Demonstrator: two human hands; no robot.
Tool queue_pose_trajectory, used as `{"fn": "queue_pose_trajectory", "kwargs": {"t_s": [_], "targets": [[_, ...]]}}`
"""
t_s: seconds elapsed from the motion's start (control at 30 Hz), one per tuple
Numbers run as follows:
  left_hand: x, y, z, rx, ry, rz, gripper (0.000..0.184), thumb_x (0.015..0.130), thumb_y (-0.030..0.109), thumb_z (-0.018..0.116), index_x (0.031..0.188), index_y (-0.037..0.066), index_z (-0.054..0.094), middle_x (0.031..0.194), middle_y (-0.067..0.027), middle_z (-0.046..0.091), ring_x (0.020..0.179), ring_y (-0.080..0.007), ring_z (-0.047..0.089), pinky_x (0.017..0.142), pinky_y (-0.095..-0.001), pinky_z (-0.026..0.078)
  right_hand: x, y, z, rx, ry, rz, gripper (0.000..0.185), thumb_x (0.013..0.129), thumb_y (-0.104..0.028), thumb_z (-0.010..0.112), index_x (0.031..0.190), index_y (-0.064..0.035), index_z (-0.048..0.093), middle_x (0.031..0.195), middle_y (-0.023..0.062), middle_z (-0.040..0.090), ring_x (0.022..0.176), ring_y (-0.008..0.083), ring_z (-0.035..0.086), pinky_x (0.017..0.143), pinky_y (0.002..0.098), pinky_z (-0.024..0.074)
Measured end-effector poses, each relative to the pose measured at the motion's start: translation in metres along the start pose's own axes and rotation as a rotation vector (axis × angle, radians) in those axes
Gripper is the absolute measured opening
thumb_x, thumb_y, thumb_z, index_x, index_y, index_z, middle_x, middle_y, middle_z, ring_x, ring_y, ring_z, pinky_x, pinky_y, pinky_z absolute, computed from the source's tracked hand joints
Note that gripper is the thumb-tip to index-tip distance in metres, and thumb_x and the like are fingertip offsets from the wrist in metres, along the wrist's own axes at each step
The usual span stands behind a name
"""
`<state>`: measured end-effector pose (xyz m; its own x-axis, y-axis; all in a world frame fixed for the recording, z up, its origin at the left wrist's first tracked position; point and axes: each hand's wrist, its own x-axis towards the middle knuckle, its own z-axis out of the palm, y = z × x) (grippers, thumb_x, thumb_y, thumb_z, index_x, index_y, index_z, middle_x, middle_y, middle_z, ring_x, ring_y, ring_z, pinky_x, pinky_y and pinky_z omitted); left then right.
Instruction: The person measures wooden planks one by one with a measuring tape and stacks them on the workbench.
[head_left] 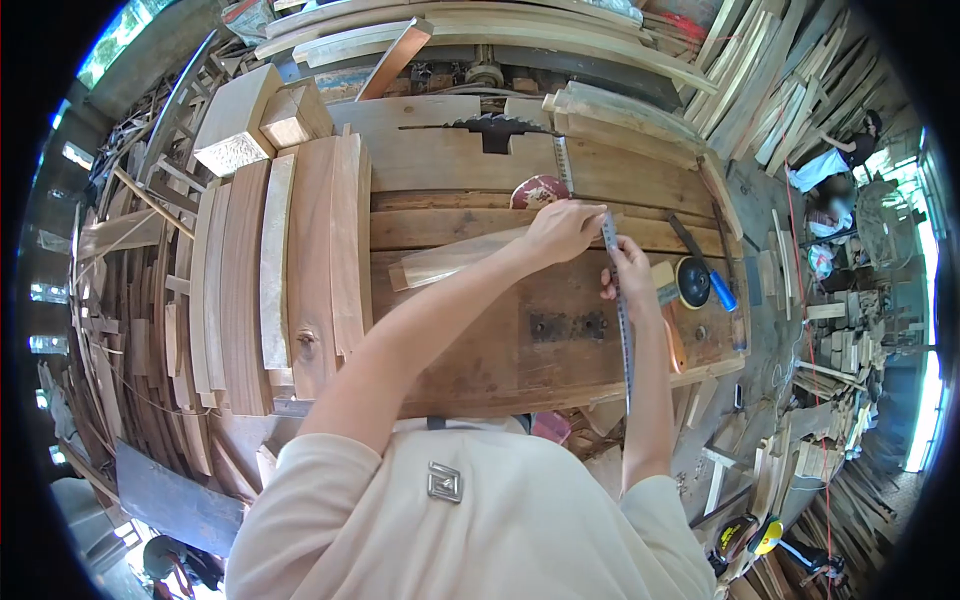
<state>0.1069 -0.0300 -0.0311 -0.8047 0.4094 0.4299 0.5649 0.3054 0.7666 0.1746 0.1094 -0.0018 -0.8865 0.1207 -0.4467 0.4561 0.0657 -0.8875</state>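
A graduated measuring tape strip (624, 340) runs between my hands over the wooden workbench (460, 365). My left hand (567, 232) is closed, its fingers pinching the strip near its upper bend. Just below and to the right, my right hand (631, 270) also has its fingers closed around the strip, whose lower end hangs along my right forearm. Another length of graduated strip (563, 165) extends beyond my left hand toward a dark toothed saw blade (497, 124). A red, worn disc (538, 190) lies just behind my left hand.
Right of my hands lie a black round disc (691, 283), a blue-handled tool (722, 291) and an orange handle (675, 345). A flat wood piece (450, 262) rests beneath my left forearm. Stacked boards (315, 270) and blocks (235, 120) stand left. Another person (832, 205) is at far right.
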Motion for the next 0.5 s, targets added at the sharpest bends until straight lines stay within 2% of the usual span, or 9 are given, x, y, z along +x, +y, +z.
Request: {"fn": "queue_pose_trajectory", "kwargs": {"t_s": [0.03,0.07,0.13,0.17,0.23,0.3,0.37,0.5], "targets": [[-0.004,-0.003,-0.005,0.057,-0.048,0.015,0.043,0.083,0.029,0.049,0.115,0.001,0.046,0.09,-0.0192,0.058,0.086,-0.0338,0.055,0.075,-0.0385,0.043,-0.004,0.001,0.001,0.013,0.016,-0.021,0.019,0.09,-0.019,0.038,0.102,-0.0075,0.046,0.051,0.0041,0.048,0.031,0.0081,0.038,0.033,0.0217,0.038],[-0.008,0.001,-0.014,0.059,-0.037,0.017,0.043,0.083,0.029,0.049,0.115,0.001,0.046,0.09,-0.0192,0.058,0.086,-0.0338,0.055,0.075,-0.0385,0.043,-0.009,0.001,0.0,0.016,0.03,-0.026,0.02,0.09,-0.02,0.037,0.103,-0.0079,0.047,0.05,0.0034,0.048,0.031,0.0077,0.038,0.032,0.0212,0.0372],[-0.016,0.015,-0.037,0.247,-0.301,-0.112,0.064,0.078,0.037,0.054,0.126,0.001,0.031,0.096,-0.0171,0.056,0.09,-0.0314,0.054,0.076,-0.0374,0.043,-0.018,0.007,-0.002,0.089,0.059,-0.032,0.021,0.09,-0.02,0.036,0.104,-0.0091,0.049,0.049,0.0018,0.047,0.03,0.0062,0.037,0.031,0.0198,0.0352],[-0.018,0.019,-0.048,0.391,-0.422,-0.099,0.079,0.072,0.036,0.061,0.13,0.001,0.02,0.099,-0.0168,0.055,0.093,-0.0299,0.054,0.076,-0.037,0.044,-0.022,0.011,-0.003,0.128,0.083,-0.042,0.021,0.091,-0.02,0.036,0.103,-0.0093,0.049,0.049,0.0017,0.047,0.03,0.0059,0.036,0.031,0.0197,0.035],[-0.033,0.008,-0.054,0.44,-0.413,-0.056,0.074,0.072,0.033,0.062,0.128,0.002,0.025,0.099,-0.0163,0.055,0.092,-0.0306,0.054,0.076,-0.0371,0.044,-0.028,0.02,-0.008,0.202,0.131,-0.054,0.022,0.091,-0.021,0.035,0.102,-0.0099,0.05,0.049,0.0018,0.048,0.03,0.0055,0.035,0.03,0.0195,0.0344],[-0.039,0.004,-0.061,0.486,-0.402,-0.009,0.07,0.071,0.029,0.063,0.126,0.002,0.029,0.098,-0.0159,0.056,0.091,-0.0313,0.054,0.076,-0.0372,0.044,-0.034,0.023,-0.01,0.249,0.181,-0.047,0.023,0.091,-0.017,0.032,0.104,-0.0088,0.049,0.049,0.0021,0.046,0.03,0.0057,0.033,0.032,0.0201,0.0347],[-0.04,0.003,-0.065,0.415,-0.4,-0.137,0.059,0.067,0.023,0.065,0.117,0.002,0.041,0.097,-0.0154,0.057,0.089,-0.0308,0.055,0.075,-0.0375,0.045,-0.032,0.032,-0.014,0.289,0.189,-0.054,0.024,0.091,-0.016,0.031,0.103,-0.0079,0.05,0.049,0.0029,0.048,0.03,0.0061,0.034,0.032,0.0204,0.0352],[-0.042,0.005,-0.064,0.378,-0.332,-0.18,0.048,0.067,0.02,0.064,0.108,0.002,0.048,0.092,-0.0156,0.058,0.087,-0.0311,0.056,0.073,-0.0382,0.045,-0.029,0.043,-0.017,0.393,0.226,-0.122,0.023,0.091,-0.019,0.034,0.101,-0.0064,0.051,0.051,0.0049,0.051,0.03,0.007,0.035,0.031,0.0208,0.0356]]}}
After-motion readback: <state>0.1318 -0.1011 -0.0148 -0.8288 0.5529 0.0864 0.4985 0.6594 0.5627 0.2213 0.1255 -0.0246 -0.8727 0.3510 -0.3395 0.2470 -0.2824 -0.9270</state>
